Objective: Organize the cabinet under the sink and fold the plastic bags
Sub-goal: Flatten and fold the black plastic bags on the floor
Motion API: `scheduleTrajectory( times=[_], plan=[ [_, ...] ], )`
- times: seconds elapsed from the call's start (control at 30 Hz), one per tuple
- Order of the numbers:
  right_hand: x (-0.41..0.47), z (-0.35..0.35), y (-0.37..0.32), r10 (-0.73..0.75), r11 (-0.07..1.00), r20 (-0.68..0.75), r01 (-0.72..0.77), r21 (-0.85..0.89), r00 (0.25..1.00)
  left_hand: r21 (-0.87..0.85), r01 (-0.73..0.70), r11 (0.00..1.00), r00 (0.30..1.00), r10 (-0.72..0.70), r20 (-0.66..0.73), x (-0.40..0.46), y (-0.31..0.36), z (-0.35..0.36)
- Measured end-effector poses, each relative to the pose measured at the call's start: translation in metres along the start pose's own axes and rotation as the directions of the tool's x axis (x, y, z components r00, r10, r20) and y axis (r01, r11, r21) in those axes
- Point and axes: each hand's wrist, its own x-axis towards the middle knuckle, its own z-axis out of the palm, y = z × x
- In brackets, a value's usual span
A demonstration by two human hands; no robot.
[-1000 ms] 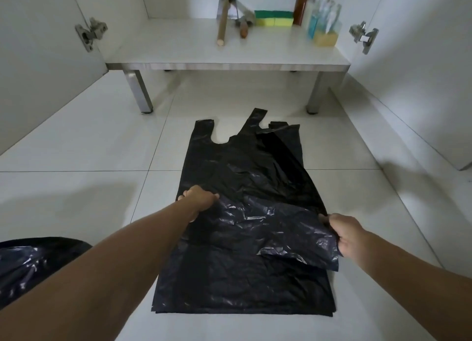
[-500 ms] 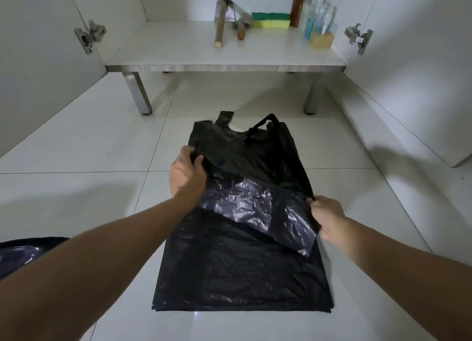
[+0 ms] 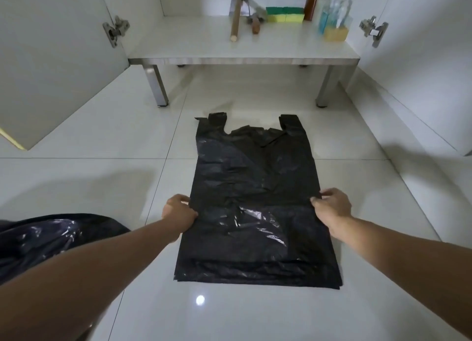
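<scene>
A black plastic bag (image 3: 255, 177) lies flat on the white tiled floor, handles pointing toward the cabinet. It rests on a stack of other flat black bags whose edges show at the near end. My left hand (image 3: 178, 213) pinches the top bag's left edge. My right hand (image 3: 332, 205) pinches its right edge at the same height. Behind, the open cabinet floor (image 3: 242, 46) holds a wooden-handled tool (image 3: 236, 21), green and yellow sponges (image 3: 284, 14) and bottles (image 3: 332, 16).
A crumpled black bag (image 3: 51, 238) sits on the floor at the left, partly behind my left forearm. Both cabinet doors stand open, the left door (image 3: 51, 67) and the right door (image 3: 421, 72). Metal legs (image 3: 157, 87) hold up the cabinet base.
The top bag, lifted and half turned over before, now lies spread flat on the stack. Both hands have moved outward to its side edges.
</scene>
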Motion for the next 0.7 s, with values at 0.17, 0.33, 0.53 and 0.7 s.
scheduleTrajectory(
  times=[0.17,0.33,0.53,0.7],
  plan=[
    [-0.006,-0.006,0.011,-0.015,0.999,0.050,0.017,-0.038,0.999,0.044,-0.008,0.999,1.000,0.009,-0.017,-0.005,0.003,-0.003],
    [-0.015,-0.018,0.021,0.118,0.981,0.252,-0.073,-0.180,0.960,0.185,0.031,0.982,0.991,-0.054,0.122,-0.016,-0.004,-0.004],
    [-0.019,-0.029,0.039,0.082,0.969,0.286,-0.009,-0.246,0.955,0.132,0.008,0.991,0.998,-0.016,0.057,-0.013,-0.018,-0.011],
    [-0.030,-0.036,0.047,0.116,0.960,0.415,0.006,-0.280,0.902,0.187,0.029,0.982,0.980,-0.065,0.189,-0.022,-0.026,-0.012]
  ],
)
